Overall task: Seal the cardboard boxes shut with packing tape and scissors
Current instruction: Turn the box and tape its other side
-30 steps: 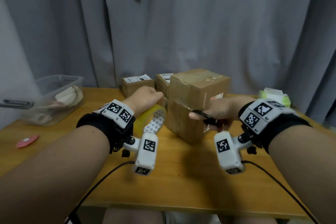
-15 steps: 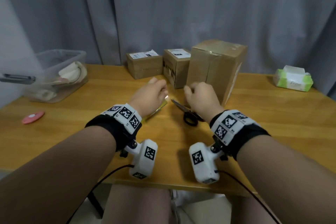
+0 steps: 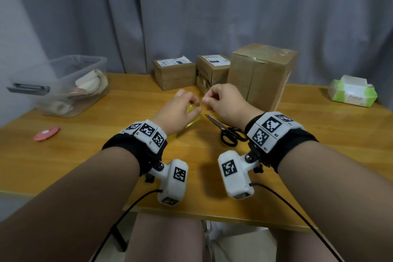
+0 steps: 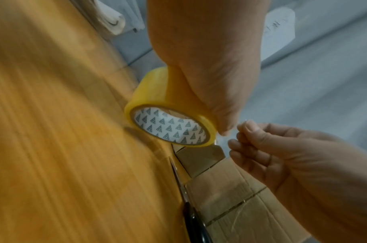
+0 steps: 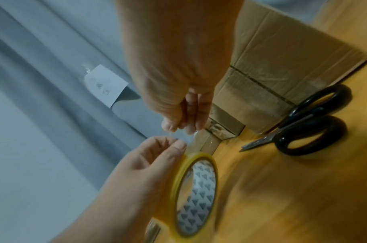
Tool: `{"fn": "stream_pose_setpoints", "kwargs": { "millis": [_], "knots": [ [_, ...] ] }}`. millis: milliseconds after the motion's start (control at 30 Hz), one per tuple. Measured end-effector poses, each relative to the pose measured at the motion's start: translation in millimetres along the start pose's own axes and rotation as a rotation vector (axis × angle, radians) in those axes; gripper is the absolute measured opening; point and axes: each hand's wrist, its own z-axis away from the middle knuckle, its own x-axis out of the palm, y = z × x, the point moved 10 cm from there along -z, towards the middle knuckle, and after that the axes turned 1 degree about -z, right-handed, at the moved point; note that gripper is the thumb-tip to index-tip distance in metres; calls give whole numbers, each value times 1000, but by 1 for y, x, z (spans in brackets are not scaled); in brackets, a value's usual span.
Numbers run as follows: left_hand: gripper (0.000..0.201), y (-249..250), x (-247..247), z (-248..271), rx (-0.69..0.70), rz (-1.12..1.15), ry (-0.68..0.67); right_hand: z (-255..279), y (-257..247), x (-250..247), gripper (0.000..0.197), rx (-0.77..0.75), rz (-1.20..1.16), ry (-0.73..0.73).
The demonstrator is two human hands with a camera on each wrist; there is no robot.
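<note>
- Left hand (image 3: 180, 110) grips the tape roll (image 4: 170, 115), fingers curled around its rim.
- Right hand (image 3: 225, 102) pinches the tape end (image 5: 192, 139) just right of the roll.
- Scissors (image 3: 225, 131) lie near the right wrist, untouched.

A wooden surface (image 3: 319, 144) stands before a grey curtain. Along its back edge stand three cardboard boxes: two small ones (image 3: 174, 74) (image 3: 211, 71) and a tall one (image 3: 261, 74), close together. Black-handled scissors (image 3: 228, 133) lie near the middle. At left sit a clear plastic bin (image 3: 85, 83) and a pink disc (image 3: 46, 133); at right, a green tissue pack (image 3: 352, 92).
</note>
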Motion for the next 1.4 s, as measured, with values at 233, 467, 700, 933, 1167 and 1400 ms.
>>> {"fn": "stream_pose_setpoints", "kwargs": {
  "millis": [233,467,700,933,1167,1400],
  "knots": [
    [11,-1,7,7,-10,151,-12,13,11,0,33,-15,-102,18],
    [19,-7,4,1,-80,170,53,18,14,0,28,-32,-236,22],
    [23,-2,3,4,-44,104,79,17,31,4,13,43,-326,117],
    [22,11,6,3,21,-39,61,14,27,5,19,1,-139,100],
    [23,14,3,6,72,-209,40,2,26,11,35,54,478,-96],
    [40,-35,10,5,-61,-517,-135,27,-47,-93,23,-343,444,507]
  ]
}}
